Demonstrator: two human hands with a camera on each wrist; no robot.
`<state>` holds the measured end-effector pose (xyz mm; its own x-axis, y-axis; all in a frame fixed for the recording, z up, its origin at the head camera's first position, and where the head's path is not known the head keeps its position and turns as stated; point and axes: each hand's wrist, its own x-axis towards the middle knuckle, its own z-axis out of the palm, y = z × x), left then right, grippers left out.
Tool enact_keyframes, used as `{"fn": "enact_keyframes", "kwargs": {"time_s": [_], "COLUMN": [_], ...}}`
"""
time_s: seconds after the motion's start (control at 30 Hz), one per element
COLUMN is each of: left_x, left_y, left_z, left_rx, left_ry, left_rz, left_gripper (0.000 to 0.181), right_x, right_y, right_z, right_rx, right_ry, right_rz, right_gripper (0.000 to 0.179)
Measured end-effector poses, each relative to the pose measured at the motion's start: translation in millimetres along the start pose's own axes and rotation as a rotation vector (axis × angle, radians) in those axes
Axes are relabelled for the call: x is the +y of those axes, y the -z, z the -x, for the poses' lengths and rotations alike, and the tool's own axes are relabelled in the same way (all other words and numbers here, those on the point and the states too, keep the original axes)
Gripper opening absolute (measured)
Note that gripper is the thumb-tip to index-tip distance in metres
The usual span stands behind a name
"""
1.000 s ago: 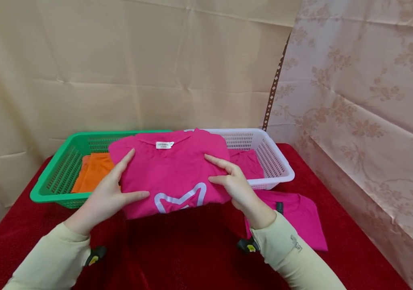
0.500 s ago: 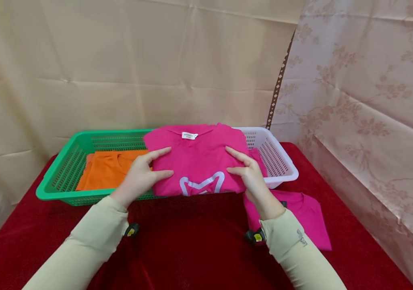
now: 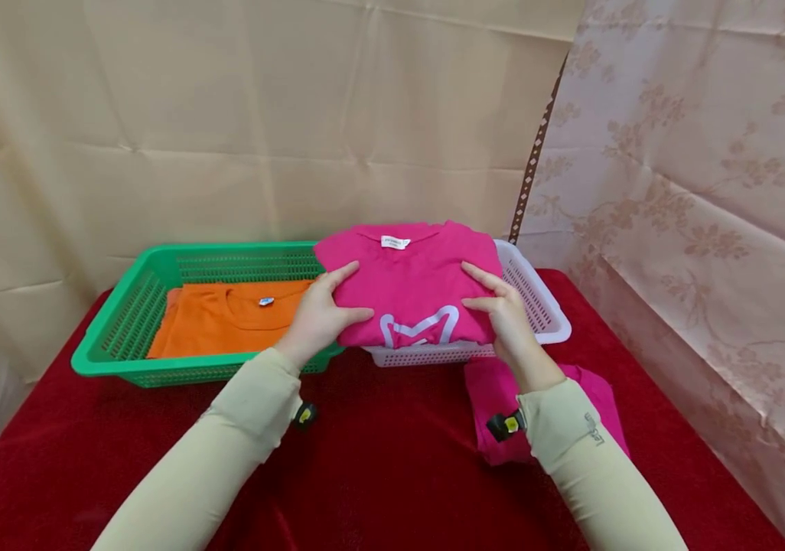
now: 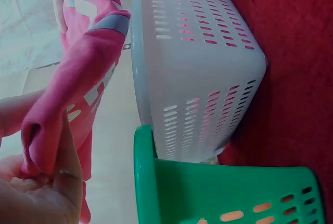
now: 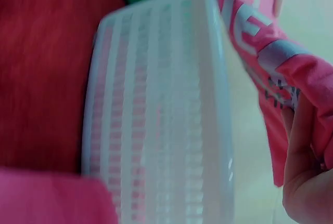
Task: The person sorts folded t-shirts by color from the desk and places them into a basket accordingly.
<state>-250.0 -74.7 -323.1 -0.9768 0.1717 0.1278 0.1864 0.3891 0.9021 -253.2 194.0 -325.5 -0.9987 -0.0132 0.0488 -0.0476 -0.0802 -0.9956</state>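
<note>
A folded pink T-shirt (image 3: 413, 283) with a white neck label and a pale star outline hangs above the white basket (image 3: 537, 295). My left hand (image 3: 320, 317) grips its left side, thumb on top and fingers underneath, as the left wrist view shows. On the other side my right hand (image 3: 506, 317) holds the shirt the same way, its lower fingers under the cloth in the right wrist view. Both wrist views show the shirt apart from the basket rim, above it. Pink cloth shows through the holes of the white basket (image 4: 192, 68).
Left of the white basket stands a green basket (image 3: 106, 329) with folded orange shirts (image 3: 227, 321) in it. Another folded pink shirt (image 3: 496, 413) lies on the red tablecloth (image 3: 365, 474) at the right, partly under my right forearm. Curtains (image 3: 193, 115) hang behind.
Both hands have carried the pink T-shirt rightward and farther away, from in front of both baskets to over the white one. More of the orange shirts now shows.
</note>
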Motion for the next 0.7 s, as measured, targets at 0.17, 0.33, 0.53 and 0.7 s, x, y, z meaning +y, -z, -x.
{"fn": "enact_keyframes", "kwargs": {"time_s": [0.17, 0.33, 0.53, 0.7], "left_x": [5.9, 6.2, 1.6, -6.9], "left_y": [-10.2, -24.2, -40.1, -54.1], "left_z": [-13.9, -23.4, -31.9, -41.1], "left_rx": [-0.009, -0.040, -0.054, -0.053], "left_ry": [-0.021, -0.001, 0.001, -0.017], "left_rz": [-0.056, -0.110, -0.173, -0.270], "left_gripper": [0.076, 0.076, 0.076, 0.076], "right_x": [3.0, 6.9, 12.6, 19.3], "right_y": [21.7, 42.6, 56.4, 62.4], "right_z": [-15.8, -23.3, -28.5, -37.3], "right_rx": [0.031, 0.038, 0.050, 0.064], "right_ry": [-0.002, -0.002, 0.012, 0.040], "right_rz": [0.086, 0.212, 0.349, 0.456], "right_gripper": [0.059, 0.059, 0.060, 0.060]}}
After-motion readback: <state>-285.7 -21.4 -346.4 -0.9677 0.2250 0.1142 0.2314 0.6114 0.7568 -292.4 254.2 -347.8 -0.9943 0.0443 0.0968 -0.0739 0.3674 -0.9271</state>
